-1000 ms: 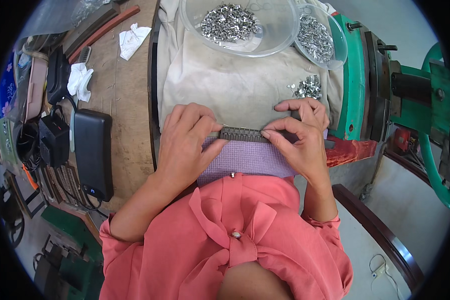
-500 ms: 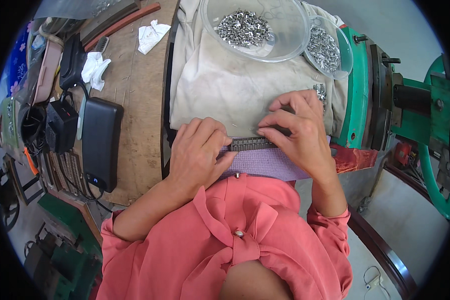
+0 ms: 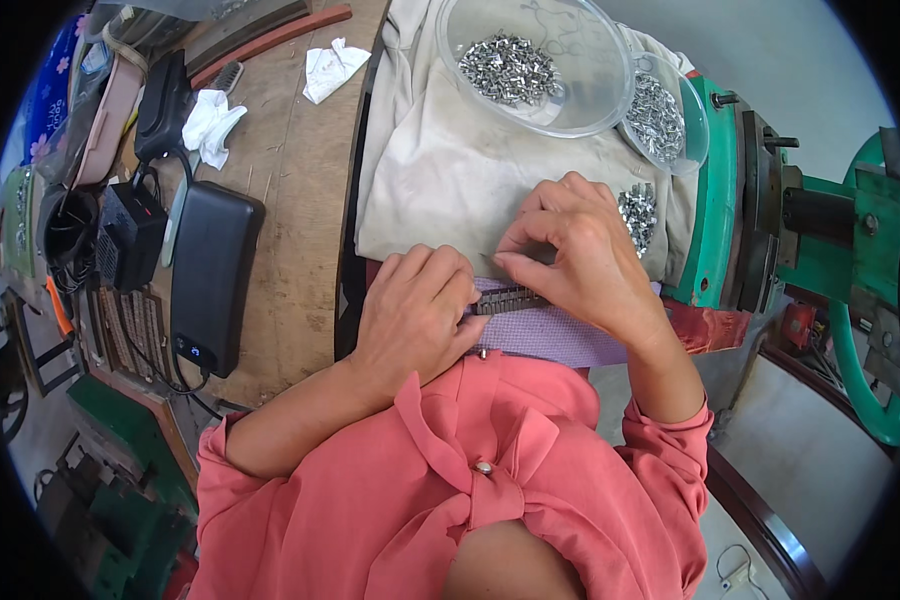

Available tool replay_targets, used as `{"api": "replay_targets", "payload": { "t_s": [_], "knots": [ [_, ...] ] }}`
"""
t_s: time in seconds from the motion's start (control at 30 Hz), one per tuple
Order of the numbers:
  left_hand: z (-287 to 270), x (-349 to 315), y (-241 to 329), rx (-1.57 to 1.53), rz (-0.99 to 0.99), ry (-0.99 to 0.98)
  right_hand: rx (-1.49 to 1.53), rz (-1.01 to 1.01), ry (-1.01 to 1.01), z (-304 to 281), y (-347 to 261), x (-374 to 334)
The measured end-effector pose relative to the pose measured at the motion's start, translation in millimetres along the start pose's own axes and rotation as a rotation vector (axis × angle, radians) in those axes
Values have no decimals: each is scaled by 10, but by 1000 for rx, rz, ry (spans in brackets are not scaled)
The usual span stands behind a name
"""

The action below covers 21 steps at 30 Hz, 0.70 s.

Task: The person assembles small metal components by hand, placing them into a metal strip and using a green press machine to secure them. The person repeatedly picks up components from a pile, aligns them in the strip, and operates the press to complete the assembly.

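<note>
My left hand (image 3: 417, 308) is closed on the left end of a dark, slotted metal strip (image 3: 510, 299), thumb below and fingers above. The strip lies along a purple woven mat (image 3: 560, 333) close to my body. Just above the strip's upper edge, my right hand (image 3: 592, 255) is closed in a pinch of thumb and forefinger. Anything between those fingertips is too small or hidden to make out. Beyond the right hand, a small heap of shiny metal pieces (image 3: 637, 217) rests on the pale cloth (image 3: 435, 170).
A large clear tub (image 3: 595, 122) and a smaller clear bowl (image 3: 694, 140), both with metal pieces, stand at the back. To the right is a green machine (image 3: 711, 200) with a handwheel (image 3: 855, 385). The wooden bench (image 3: 295, 200) on the left bears a black power pack (image 3: 215, 270) and crumpled tissues (image 3: 213, 125).
The whole view has shifted a little. My right hand has moved left along the strip, uncovering more of the heap of metal pieces. My left hand keeps hold of the strip.
</note>
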<state>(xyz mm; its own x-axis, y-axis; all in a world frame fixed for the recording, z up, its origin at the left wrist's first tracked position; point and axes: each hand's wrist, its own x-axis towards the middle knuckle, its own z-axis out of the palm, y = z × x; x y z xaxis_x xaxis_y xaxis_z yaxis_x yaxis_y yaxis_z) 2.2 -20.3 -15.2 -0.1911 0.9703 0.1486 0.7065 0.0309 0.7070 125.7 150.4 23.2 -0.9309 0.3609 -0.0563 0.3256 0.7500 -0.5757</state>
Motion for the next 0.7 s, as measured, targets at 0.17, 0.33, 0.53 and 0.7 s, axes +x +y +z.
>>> {"api": "replay_targets", "payload": {
  "t_s": [0.17,0.33,0.53,0.7],
  "knots": [
    [4,1,-11,3,18,1,-109,-47,16,151,-62,48],
    [-15,23,-9,8,29,0,-149,-69,23,195,-85,60],
    [-37,63,-24,-5,41,0,203,63,166,37,67,-21],
    [-142,203,-72,33,67,-42,512,350,390,-88,253,-346]
  ]
}}
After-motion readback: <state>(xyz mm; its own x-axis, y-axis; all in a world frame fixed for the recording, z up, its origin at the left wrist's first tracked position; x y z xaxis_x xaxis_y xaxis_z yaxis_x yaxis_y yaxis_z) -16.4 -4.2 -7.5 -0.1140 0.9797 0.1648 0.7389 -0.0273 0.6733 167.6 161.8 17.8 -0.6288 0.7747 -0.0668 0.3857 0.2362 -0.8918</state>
